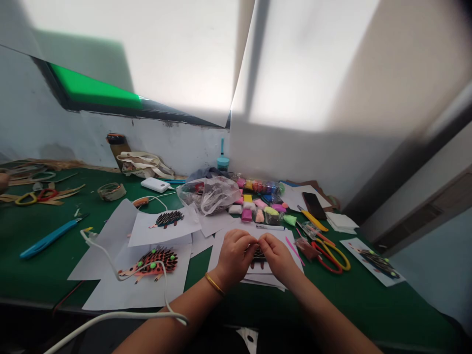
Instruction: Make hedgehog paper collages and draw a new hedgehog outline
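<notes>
My left hand [237, 253] and my right hand [275, 255] meet fingertip to fingertip above a sheet of white paper [220, 246]. Both are closed in a pinch; whatever lies between the fingertips is too small or hidden to make out. Below them, partly covered, is a dark spiny hedgehog picture [260, 255] on the paper. A pink plastic stick [295, 250] lies just right of my right hand, and a pen [270, 227] rests beyond both hands. Several small packets of coloured clay [247, 215] are spread farther back.
Red-and-yellow scissors [334, 258], a yellow cutter [313, 219] and a phone [314, 205] lie to the right. Leftward are hedgehog sheets [177, 290], a white cable [110, 265], a blue cutter [51, 239] and a plastic bag [210, 194]. Part of another person's hand [3, 182] shows far left.
</notes>
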`<act>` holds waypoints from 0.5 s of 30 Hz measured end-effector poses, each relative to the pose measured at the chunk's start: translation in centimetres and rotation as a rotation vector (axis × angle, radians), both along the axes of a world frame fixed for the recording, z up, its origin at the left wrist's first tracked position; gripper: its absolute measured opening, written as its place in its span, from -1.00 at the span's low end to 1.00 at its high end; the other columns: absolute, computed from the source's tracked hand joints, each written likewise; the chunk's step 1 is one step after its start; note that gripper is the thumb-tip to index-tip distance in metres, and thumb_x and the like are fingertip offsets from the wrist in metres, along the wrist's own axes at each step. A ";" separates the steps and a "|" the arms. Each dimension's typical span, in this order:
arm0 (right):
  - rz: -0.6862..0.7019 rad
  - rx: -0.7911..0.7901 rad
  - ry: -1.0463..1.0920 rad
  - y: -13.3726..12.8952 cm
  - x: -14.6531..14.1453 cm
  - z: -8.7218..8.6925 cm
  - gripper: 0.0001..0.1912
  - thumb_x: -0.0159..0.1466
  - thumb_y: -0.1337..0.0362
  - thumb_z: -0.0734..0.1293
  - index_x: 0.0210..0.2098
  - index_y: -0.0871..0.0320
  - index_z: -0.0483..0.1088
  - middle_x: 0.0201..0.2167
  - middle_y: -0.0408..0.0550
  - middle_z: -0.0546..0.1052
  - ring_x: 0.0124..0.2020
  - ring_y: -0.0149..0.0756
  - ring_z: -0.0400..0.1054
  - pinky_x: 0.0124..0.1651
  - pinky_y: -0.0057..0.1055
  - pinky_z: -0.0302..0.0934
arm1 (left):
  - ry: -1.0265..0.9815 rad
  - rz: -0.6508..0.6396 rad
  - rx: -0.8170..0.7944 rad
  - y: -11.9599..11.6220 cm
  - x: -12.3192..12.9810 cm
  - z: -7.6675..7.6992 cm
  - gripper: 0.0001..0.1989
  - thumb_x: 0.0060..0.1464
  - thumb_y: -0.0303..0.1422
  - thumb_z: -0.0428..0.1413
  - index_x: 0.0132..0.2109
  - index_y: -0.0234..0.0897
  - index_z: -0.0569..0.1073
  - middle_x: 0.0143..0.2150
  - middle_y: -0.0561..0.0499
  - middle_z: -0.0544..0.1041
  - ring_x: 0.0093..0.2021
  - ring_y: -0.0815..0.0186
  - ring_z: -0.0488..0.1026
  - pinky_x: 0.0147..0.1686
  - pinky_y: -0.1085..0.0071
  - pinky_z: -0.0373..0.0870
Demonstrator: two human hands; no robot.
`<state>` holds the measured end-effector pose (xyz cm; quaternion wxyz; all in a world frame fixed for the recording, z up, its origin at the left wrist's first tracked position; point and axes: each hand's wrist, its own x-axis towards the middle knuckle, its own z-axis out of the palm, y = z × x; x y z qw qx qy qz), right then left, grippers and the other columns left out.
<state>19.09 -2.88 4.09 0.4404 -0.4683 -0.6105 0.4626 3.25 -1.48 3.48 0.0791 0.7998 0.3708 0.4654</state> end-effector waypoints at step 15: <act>0.046 -0.121 0.175 -0.4 -0.1 0.8 -0.61 0.21 -0.08 0.31 -0.38 0.13 0.27 -0.52 -0.19 0.43 -0.53 -0.34 0.38 -0.52 -0.45 0.13 | -0.132 -0.095 -0.016 0.2 -0.1 -0.5 -0.84 0.20 -0.30 0.10 -0.15 -0.19 0.55 -0.26 -0.05 0.52 -0.20 0.27 0.43 -0.13 0.29 0.37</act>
